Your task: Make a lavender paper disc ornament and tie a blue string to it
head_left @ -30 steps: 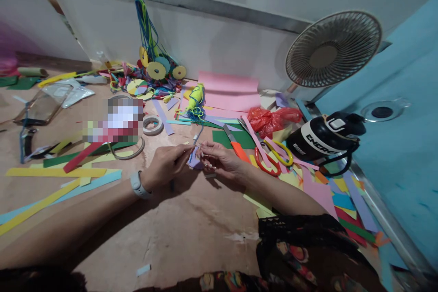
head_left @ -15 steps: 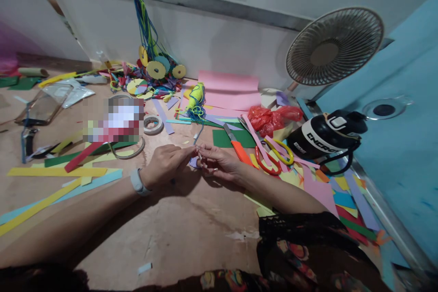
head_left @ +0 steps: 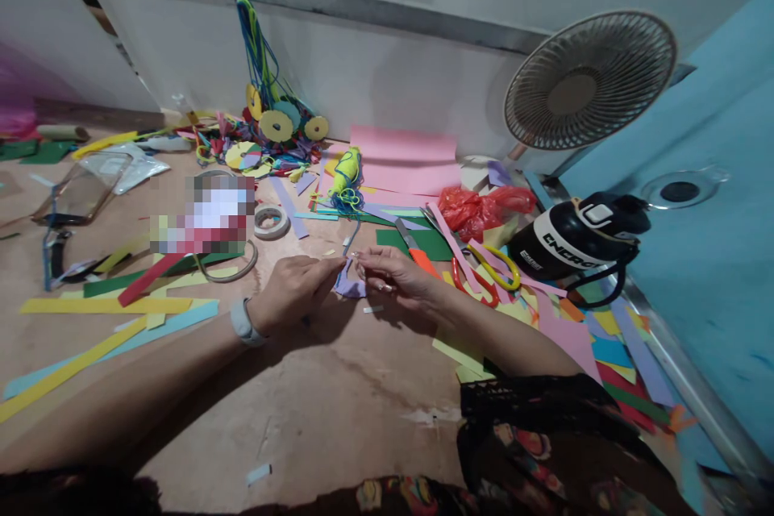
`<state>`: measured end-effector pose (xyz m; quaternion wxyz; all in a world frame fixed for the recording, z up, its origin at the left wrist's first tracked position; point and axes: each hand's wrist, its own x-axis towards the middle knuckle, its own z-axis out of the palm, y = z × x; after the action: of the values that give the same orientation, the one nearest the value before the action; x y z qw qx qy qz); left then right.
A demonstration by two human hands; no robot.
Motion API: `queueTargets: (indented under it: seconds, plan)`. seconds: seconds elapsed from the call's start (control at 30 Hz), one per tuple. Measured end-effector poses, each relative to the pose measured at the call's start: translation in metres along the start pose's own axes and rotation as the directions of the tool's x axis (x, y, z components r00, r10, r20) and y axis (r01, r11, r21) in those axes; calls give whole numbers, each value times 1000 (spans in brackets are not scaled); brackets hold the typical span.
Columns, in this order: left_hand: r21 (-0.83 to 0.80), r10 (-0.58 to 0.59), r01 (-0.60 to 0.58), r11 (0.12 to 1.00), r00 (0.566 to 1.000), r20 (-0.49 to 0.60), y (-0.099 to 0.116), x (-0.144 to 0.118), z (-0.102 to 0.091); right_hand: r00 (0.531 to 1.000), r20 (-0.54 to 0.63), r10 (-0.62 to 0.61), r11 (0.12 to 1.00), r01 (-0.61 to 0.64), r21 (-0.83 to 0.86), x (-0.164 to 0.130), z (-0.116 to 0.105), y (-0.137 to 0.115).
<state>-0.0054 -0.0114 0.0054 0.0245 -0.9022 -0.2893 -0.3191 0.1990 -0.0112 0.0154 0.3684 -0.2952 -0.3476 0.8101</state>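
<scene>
My left hand (head_left: 293,290) is closed, its thumb and forefinger pinched on a thin blue string (head_left: 353,235). That string runs back to a bundle of yellow-green and blue string (head_left: 347,176). Just below the fingertips, a small crumpled purple paper piece (head_left: 349,284) hangs or rests between the hands. Close beside it, my right hand (head_left: 393,278) has its fingertips pinched together; what they hold is too small to make out. A small white scrap (head_left: 373,309) lies on the table under the right hand.
To the right lie a box cutter (head_left: 423,260), scissors (head_left: 511,270) and paper strips, with a black bottle (head_left: 568,246) and a fan (head_left: 589,85) beyond. A tape roll (head_left: 271,222) and yellow strips (head_left: 109,305) are on the left. Strung paper discs (head_left: 276,126) hang against the wall.
My right hand has drawn slightly up and right from the left fingertips. More of the purple paper shows, and the white scrap is now visible below. My left hand has barely moved.
</scene>
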Motion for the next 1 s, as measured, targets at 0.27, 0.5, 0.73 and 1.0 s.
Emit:
queueTargets:
  seconds: [0.27, 0.5, 0.73, 1.0]
  plan:
    - [-486, -312, 505, 713, 850, 425, 8, 16, -16, 998, -28, 49, 995, -46, 85, 3, -3, -2]
    - [-646, -333, 620, 446, 785, 523, 3, 20, -13, 999, -20, 43, 992, -40, 120, 3, -4, -5]
    - [-671, -348, 637, 380, 770, 534, 4, 21, -13, 998, -5, 58, 992, -57, 113, 2, -6, -7]
    - [-676, -284, 651, 346, 759, 585, 3, 22, -17, 998, -28, 49, 997, -47, 60, 1, -9, -14]
